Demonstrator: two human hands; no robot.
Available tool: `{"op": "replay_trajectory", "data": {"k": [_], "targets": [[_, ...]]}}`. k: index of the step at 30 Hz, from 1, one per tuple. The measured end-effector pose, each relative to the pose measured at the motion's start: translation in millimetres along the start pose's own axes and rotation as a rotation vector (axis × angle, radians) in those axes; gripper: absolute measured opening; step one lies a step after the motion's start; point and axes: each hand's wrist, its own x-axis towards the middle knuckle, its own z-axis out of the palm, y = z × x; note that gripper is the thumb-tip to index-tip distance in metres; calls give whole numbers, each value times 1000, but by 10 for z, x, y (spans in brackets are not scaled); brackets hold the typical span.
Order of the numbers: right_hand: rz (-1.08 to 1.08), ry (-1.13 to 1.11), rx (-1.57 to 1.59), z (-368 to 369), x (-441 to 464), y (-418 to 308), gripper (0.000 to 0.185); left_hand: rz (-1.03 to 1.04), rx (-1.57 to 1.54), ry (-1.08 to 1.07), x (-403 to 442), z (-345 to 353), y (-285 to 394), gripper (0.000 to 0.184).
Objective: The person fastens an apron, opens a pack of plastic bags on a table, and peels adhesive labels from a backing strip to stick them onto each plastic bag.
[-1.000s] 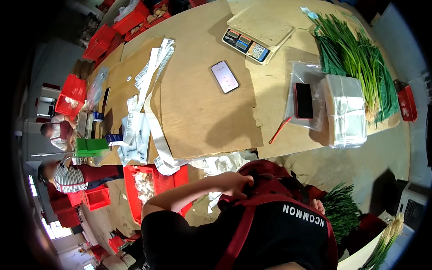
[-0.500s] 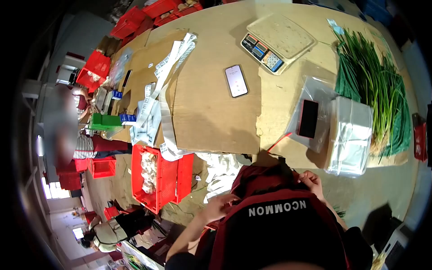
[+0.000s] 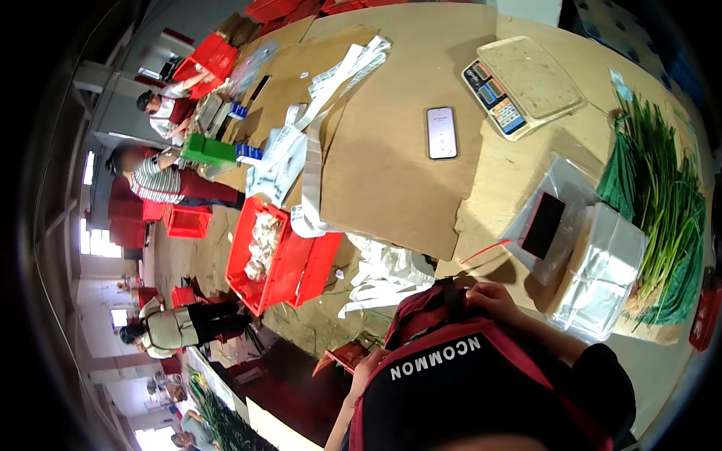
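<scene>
A black apron (image 3: 444,391) with dark red trim and white lettering covers my front, its lower part bunched in dark red folds. At the left edge of the apron, my left hand (image 3: 368,370) is closed with the fingers curled against the cloth; the fingertips are partly hidden. My right hand (image 3: 492,301) is closed at the upper right of the folds, its fingers pinching the fabric near a black strap (image 3: 453,298). Just beyond my hands is the edge of the cardboard-covered table (image 3: 391,203).
On the table are a lit phone (image 3: 442,134), a scale (image 3: 526,86), a dark phone (image 3: 543,225), clear plastic bags (image 3: 602,270), green stalks (image 3: 662,188) and label strips (image 3: 312,173). Red crates (image 3: 259,255) stand left on the floor. Several people work farther left.
The view has turned, shifting the table's things right. My right hand has moved inward along the dark red folds; my left hand sits lower in view at the apron's edge.
</scene>
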Motion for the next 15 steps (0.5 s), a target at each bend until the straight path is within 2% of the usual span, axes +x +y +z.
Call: {"op": "replay_trajectory", "data": {"k": [1, 3, 5, 8, 10, 11, 14, 15], "targets": [[-215, -56, -11, 66, 12, -78, 20, -59, -172, 10, -3, 69, -33, 27], [-181, -52, 3, 93, 20, -64, 20, -95, -76, -33, -37, 85, -87, 27], [-152, -36, 16, 81, 59, 46, 19, 4, 15, -29, 17, -98, 181, 30], [-183, 33, -177, 59, 98, 205, 18, 1, 56, -69, 77, -250, 263, 31], [-12, 58, -83, 206, 63, -8, 19, 72, -58, -16, 119, -343, 226, 33], [-198, 81, -331, 114, 201, 298, 20, 78, -71, -33, 137, -375, 164, 34], [-290, 25, -354, 439, 212, 26, 21, 90, -86, -60, 223, -611, 126, 36], [-288, -27, -61, 596, 227, -49, 21, 50, -153, -96, 231, -701, 100, 35]]}}
